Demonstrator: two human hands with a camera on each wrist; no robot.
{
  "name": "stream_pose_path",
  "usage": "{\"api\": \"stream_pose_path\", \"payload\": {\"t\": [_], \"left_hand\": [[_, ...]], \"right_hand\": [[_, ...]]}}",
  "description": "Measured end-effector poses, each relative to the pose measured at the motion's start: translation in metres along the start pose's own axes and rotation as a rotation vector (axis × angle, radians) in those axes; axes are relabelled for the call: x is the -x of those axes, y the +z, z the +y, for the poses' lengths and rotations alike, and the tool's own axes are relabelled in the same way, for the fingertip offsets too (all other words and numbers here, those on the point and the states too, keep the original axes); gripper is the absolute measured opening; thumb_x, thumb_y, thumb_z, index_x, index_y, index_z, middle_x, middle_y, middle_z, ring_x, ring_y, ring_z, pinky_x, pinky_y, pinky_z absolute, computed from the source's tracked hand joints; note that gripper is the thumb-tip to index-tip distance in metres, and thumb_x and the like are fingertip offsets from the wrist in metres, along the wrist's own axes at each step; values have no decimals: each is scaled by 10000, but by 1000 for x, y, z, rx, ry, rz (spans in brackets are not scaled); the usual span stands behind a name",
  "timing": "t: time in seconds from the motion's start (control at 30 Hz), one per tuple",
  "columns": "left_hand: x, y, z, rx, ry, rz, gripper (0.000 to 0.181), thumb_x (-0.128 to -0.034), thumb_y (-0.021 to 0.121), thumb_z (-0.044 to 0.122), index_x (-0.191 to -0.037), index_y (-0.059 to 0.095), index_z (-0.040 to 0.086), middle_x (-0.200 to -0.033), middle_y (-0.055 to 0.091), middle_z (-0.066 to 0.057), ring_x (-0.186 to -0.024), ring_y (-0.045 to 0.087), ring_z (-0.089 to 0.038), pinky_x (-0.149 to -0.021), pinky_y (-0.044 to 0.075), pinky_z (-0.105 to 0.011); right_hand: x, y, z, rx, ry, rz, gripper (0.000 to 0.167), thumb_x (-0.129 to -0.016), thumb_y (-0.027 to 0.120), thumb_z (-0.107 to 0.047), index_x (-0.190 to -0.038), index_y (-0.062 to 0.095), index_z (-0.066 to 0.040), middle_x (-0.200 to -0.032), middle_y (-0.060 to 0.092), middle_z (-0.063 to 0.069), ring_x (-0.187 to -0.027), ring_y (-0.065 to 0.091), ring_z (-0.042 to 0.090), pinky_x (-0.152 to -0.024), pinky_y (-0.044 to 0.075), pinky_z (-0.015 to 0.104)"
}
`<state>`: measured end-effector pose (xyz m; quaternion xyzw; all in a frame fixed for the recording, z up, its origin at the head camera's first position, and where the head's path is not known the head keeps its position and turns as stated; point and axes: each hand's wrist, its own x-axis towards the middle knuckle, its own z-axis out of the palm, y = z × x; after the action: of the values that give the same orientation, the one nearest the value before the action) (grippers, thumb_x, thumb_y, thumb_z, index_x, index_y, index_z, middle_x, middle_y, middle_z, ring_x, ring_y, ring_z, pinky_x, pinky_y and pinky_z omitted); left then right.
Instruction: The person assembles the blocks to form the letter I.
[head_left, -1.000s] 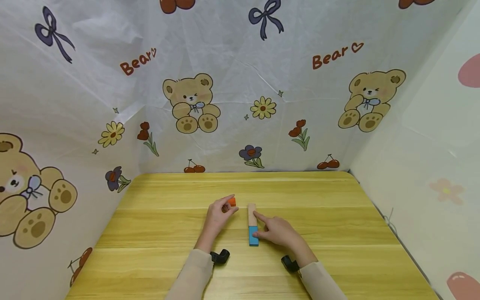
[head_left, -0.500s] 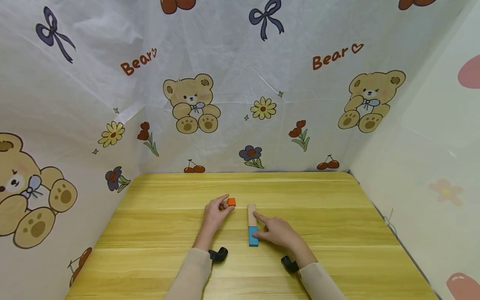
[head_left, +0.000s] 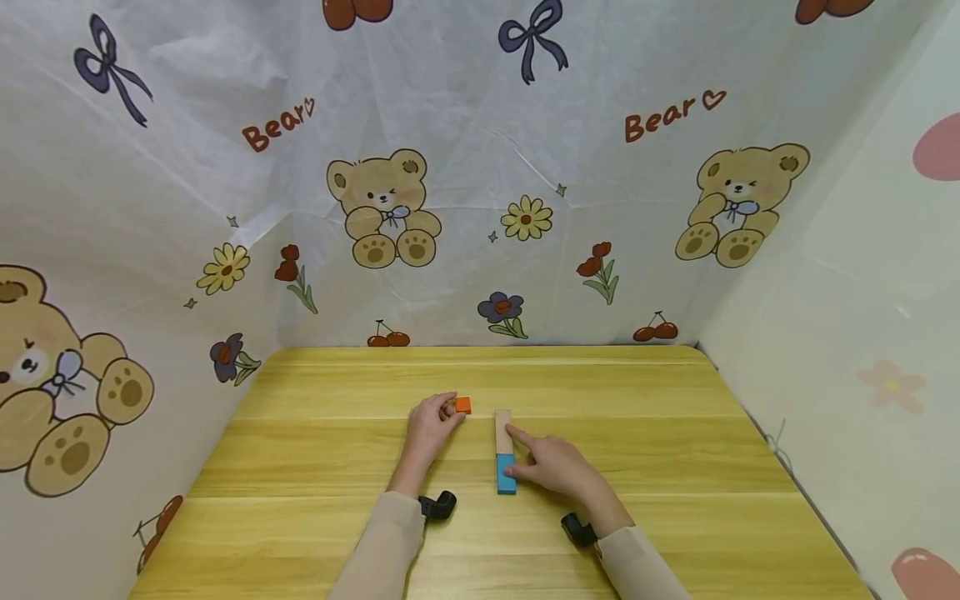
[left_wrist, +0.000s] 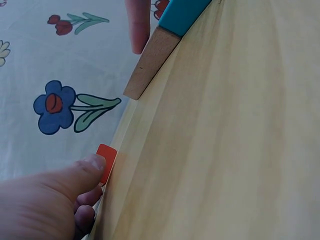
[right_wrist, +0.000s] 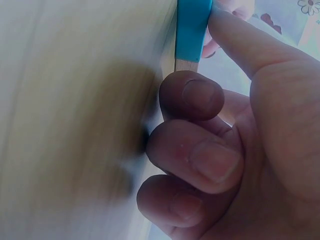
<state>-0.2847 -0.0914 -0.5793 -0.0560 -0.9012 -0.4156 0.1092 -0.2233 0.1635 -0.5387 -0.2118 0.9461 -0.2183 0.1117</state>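
Note:
In the head view, my left hand (head_left: pixel 429 427) is by a small orange block (head_left: pixel 462 406) on the table, its thumb and index finger at opposite sides of the block. The left wrist view shows the thumb against the orange block (left_wrist: pixel 106 159). To the right, a plain wooden block (head_left: pixel 503 430) and a blue block (head_left: pixel 506 475) lie end to end in a line. My right hand (head_left: pixel 557 463) touches the wooden block with a straight index finger and the blue block with its thumb. Its other fingers curl under and hold nothing.
The wooden table (head_left: pixel 637 417) has a rounded far edge, and a patterned cloth (head_left: pixel 450 275) with bears and flowers hangs behind it. A white wall (head_left: pixel 847 333) stands on the right. Black wrist cameras (head_left: pixel 442 505) sit on both wrists.
My left hand has shifted slightly left, and more of the orange block shows between its fingertips. The right hand and the two lined-up blocks stay as they were.

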Motion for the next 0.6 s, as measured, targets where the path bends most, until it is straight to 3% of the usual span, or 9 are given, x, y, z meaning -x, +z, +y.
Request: {"api": "stream_pose_path", "payload": {"t": [0.17, 0.3, 0.4, 0.6], "left_hand": [[1, -1, 2, -11, 8, 7, 335, -953, 802, 151, -1270, 759, 49, -910, 712, -19, -820, 577, -168, -1006, 485, -524], [2, -1, 3, -4, 4, 20, 295, -952, 800, 139, -1234, 771, 58, -906, 716, -19, -811, 585, -175, -1015, 477, -537], [2, 0, 4, 8, 2, 32, 286, -953, 801, 142, -1229, 776, 70, -914, 728, -14, -800, 598, -150, -943, 515, -491], [-1, 1, 5, 107, 7, 14, 297, -962, 797, 159, -1250, 771, 91, -954, 724, -13, -792, 581, -96, -773, 527, -290]], "right_hand": [[0, 0, 0, 0, 10, 0, 798, -967, 725, -552, -1640, 443, -227, -594, 457, -97, -555, 352, 89, -558, 271, 259], [-1, -1, -1, 0, 6, -2, 791, -971, 724, -544, -1638, 445, -222, -597, 450, -97, -554, 353, 88, -556, 270, 259], [-1, -1, -1, -1, 2, -2, 787, -973, 725, -537, -1636, 449, -213, -595, 443, -95, -550, 352, 87, -552, 270, 259], [-1, -1, -2, -7, 1, 1, 792, -972, 725, -539, -1635, 450, -204, -585, 443, -93, -538, 349, 89, -545, 265, 258]]}}
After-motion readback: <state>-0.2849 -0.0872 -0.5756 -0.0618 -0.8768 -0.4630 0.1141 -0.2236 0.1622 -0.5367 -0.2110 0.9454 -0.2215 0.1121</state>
